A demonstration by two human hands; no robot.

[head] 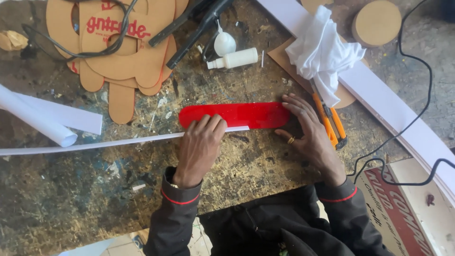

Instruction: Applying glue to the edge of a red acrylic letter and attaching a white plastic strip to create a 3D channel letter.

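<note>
A glossy red strip with rounded ends (246,115) lies flat on the worn wooden workbench (85,189). Along its near edge runs a long thin white strip (95,144) that reaches to the left edge of view. My left hand (200,144) presses down on the left part of the red strip and on the white strip. My right hand (308,128), with a ring on one finger, rests with spread fingers on the red strip's right end. Neither hand grips anything.
An orange utility knife (332,124) lies right of my right hand. Behind are a crumpled white cloth (322,52), small white bottles (234,59), brown cardboard cutouts (123,57), a black tool (199,23), a white roll (38,118), long white boards (398,114), black cable (422,95).
</note>
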